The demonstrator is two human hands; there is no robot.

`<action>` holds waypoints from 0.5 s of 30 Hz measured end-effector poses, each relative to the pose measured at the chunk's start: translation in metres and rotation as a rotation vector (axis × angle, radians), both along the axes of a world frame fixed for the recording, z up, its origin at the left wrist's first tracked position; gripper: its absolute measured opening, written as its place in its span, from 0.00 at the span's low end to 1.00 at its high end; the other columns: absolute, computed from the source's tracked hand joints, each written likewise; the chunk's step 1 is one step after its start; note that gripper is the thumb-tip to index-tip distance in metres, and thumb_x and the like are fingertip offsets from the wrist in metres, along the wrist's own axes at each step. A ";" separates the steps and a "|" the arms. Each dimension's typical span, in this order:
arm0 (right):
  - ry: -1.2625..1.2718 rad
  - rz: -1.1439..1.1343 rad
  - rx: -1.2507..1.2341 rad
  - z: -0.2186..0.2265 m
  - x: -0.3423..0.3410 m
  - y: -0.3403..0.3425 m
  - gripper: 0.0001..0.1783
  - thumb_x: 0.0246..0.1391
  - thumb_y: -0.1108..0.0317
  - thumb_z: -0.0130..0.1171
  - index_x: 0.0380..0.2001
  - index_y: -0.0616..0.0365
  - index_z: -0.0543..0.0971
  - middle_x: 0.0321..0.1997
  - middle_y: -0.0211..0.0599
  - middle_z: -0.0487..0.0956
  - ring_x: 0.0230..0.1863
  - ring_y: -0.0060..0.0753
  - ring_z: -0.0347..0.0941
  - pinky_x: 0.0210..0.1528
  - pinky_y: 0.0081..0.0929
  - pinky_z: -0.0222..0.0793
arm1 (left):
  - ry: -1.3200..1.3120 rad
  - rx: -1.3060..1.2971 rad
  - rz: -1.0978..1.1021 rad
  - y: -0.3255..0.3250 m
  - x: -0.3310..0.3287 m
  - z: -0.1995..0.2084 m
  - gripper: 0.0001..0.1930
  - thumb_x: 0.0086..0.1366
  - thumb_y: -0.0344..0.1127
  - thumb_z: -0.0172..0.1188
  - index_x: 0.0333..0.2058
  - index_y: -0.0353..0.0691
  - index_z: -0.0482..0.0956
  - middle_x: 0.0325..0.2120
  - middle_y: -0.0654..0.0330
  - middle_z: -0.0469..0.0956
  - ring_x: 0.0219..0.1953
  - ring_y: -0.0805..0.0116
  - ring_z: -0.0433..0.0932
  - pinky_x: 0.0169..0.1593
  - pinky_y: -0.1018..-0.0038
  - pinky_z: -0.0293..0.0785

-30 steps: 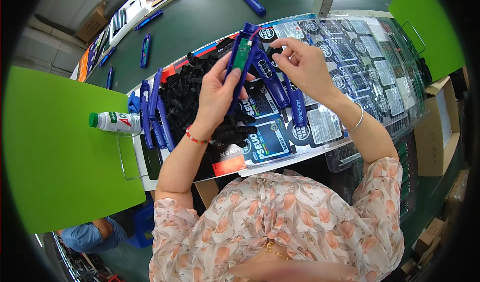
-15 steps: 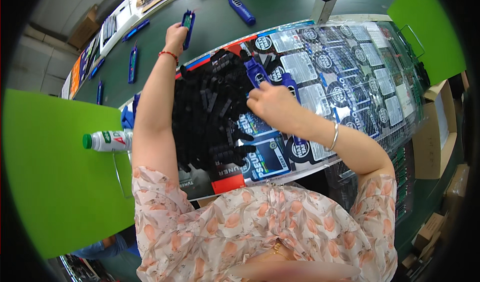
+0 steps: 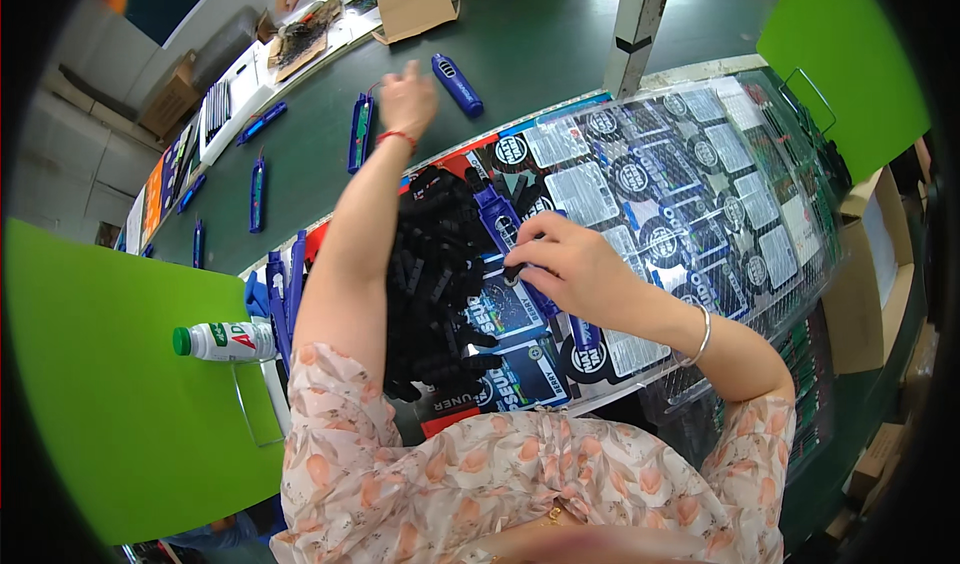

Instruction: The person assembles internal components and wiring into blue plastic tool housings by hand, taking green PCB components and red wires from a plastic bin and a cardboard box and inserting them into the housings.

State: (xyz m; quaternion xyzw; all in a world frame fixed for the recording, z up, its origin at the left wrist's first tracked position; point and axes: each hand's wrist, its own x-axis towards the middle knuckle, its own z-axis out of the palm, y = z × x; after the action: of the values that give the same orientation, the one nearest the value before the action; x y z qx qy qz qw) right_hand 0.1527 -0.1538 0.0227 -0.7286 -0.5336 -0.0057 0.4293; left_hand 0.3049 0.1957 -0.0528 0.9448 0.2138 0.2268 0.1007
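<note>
My left hand (image 3: 408, 101), blurred by motion, reaches over the green conveyor with nothing visible in its fingers. Just left of it lies an open blue casing (image 3: 361, 134) with a circuit board inside; a closed blue casing (image 3: 458, 85) is to its right. My right hand (image 3: 568, 266) pinches a small black piece (image 3: 514, 271), partly hidden by the fingers. Beneath those fingers a blue casing half (image 3: 497, 214) rests on the printed sheet, and another blue casing (image 3: 585, 335) lies nearer me. A heap of black parts (image 3: 430, 284) spreads between my arms.
More blue casings (image 3: 258, 194) lie along the conveyor (image 3: 310, 124) at left. A white bottle (image 3: 225, 341) stands by the left green panel (image 3: 130, 404). Clear plastic trays (image 3: 690, 194) cover the right side. A metal post (image 3: 640, 24) rises behind; a cardboard box (image 3: 415, 12) sits at the back.
My left hand has let go of the open blue casing, now on the conveyor, and moved right toward the closed one. My right hand has shifted nearer me and now pinches a black piece.
</note>
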 end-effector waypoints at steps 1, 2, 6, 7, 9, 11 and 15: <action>0.072 -0.031 0.010 -0.001 0.008 -0.005 0.07 0.50 0.74 0.61 0.35 0.57 0.80 0.34 0.37 0.75 0.29 0.41 0.76 0.32 0.32 0.74 | 0.044 -0.030 -0.013 -0.038 0.014 0.001 0.26 0.62 0.51 0.54 0.57 0.48 0.73 0.47 0.42 0.75 0.52 0.40 0.73 0.55 0.55 0.72; 0.141 -0.053 0.024 -0.001 0.014 -0.009 0.08 0.49 0.75 0.62 0.35 0.58 0.80 0.34 0.37 0.76 0.29 0.41 0.76 0.33 0.32 0.73 | 0.084 -0.057 -0.015 -0.067 0.020 0.007 0.28 0.62 0.54 0.55 0.57 0.49 0.73 0.46 0.42 0.77 0.51 0.40 0.74 0.54 0.56 0.72; 0.094 -0.266 0.077 0.001 0.018 -0.013 0.11 0.48 0.75 0.63 0.38 0.60 0.79 0.35 0.41 0.78 0.32 0.43 0.77 0.34 0.33 0.73 | 0.247 -0.024 -0.069 -0.041 0.020 -0.003 0.30 0.59 0.53 0.58 0.57 0.43 0.73 0.45 0.42 0.79 0.50 0.47 0.77 0.56 0.58 0.71; 0.099 -0.279 0.084 0.004 0.023 -0.017 0.14 0.48 0.77 0.63 0.40 0.59 0.78 0.37 0.39 0.79 0.34 0.40 0.79 0.33 0.32 0.74 | 0.189 -0.149 -0.115 -0.035 0.013 0.000 0.29 0.59 0.51 0.59 0.56 0.43 0.74 0.46 0.41 0.78 0.50 0.43 0.75 0.54 0.58 0.73; 0.138 -0.368 0.146 0.011 0.034 -0.025 0.14 0.48 0.77 0.63 0.41 0.60 0.79 0.38 0.38 0.80 0.34 0.36 0.79 0.32 0.29 0.75 | 0.182 -0.593 -0.122 -0.060 -0.005 0.033 0.30 0.61 0.37 0.58 0.63 0.41 0.65 0.48 0.41 0.76 0.47 0.47 0.77 0.48 0.61 0.77; 0.176 -0.456 0.217 0.019 0.046 -0.030 0.15 0.48 0.78 0.63 0.42 0.61 0.79 0.38 0.37 0.80 0.34 0.32 0.80 0.31 0.26 0.75 | 0.071 -1.059 -0.224 -0.076 -0.040 0.055 0.33 0.60 0.32 0.55 0.65 0.42 0.59 0.47 0.45 0.76 0.44 0.56 0.77 0.45 0.65 0.77; 0.480 -0.441 0.226 0.040 0.061 -0.032 0.14 0.50 0.75 0.65 0.42 0.64 0.80 0.37 0.35 0.82 0.32 0.23 0.80 0.31 0.17 0.74 | -0.111 -1.699 -0.549 -0.115 -0.126 0.093 0.36 0.63 0.25 0.47 0.69 0.42 0.48 0.49 0.48 0.73 0.40 0.64 0.77 0.41 0.68 0.78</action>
State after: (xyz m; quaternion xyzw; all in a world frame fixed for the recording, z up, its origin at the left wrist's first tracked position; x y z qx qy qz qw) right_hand 0.2133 -0.1859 0.0629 -0.7550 -0.2430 0.0140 0.6089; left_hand 0.1792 0.0809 0.0400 0.5569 0.0706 0.0051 0.8276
